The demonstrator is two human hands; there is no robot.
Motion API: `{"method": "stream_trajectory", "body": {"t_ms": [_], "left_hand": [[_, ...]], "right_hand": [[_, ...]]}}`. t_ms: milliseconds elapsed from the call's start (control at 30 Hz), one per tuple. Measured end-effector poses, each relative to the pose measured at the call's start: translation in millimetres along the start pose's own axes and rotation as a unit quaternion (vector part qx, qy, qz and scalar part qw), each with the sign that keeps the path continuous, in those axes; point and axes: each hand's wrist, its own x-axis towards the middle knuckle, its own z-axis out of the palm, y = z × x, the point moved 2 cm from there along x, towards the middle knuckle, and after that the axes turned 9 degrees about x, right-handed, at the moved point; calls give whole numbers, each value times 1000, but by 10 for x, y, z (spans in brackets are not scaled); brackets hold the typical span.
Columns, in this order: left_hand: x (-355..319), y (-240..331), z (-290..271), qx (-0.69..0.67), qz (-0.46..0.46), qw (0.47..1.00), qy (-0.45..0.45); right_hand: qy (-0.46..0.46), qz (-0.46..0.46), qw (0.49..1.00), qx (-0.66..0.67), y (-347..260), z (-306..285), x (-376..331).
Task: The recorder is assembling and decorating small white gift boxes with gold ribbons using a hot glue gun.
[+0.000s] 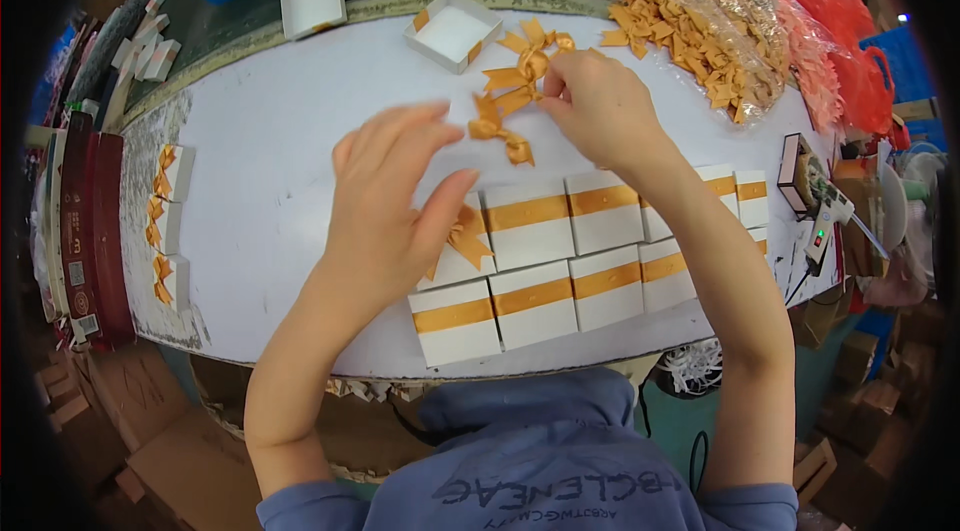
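Left hand (385,201) open over boxes (530,261); right hand (600,106) pinches bow (525,66), tails toward person

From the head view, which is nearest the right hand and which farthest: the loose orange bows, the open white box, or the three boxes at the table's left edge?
1. Loose orange bows, touching the right hand.
2. Open white box, up and to its left.
3. Three boxes, far left edge.

White square cardboard boxes (530,221) at centre frame are showing orange bands, orange satin ribbon bows (515,81) are lying above them on the white bench (270,161), and a red plastic bag (850,61) is glowing upper right.
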Motion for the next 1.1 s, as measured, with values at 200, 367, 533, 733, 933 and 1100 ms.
{"method": "stream_trajectory", "body": {"t_ms": [200,367,533,733,933,1100], "left_hand": [[365,313,189,158,174,970,55],[320,321,136,-115,-16,986,123],[104,386,182,-474,-185,858,65],[-177,418,217,-397,-173,900,57],[-193,447,119,-179,-103,978,23],[-427,362,79,-169,-133,974,-69]], "right_hand": [[-118,122,912,374,-236,-287,-139],[22,91,796,599,-201,-344,-462],[-10,151,727,670,-501,-262,-744],[-46,132,704,696,-418,48,-845],[-52,131,840,524,-288,-142,-795],[-154,118,898,396,-309,-35,-795]]}}
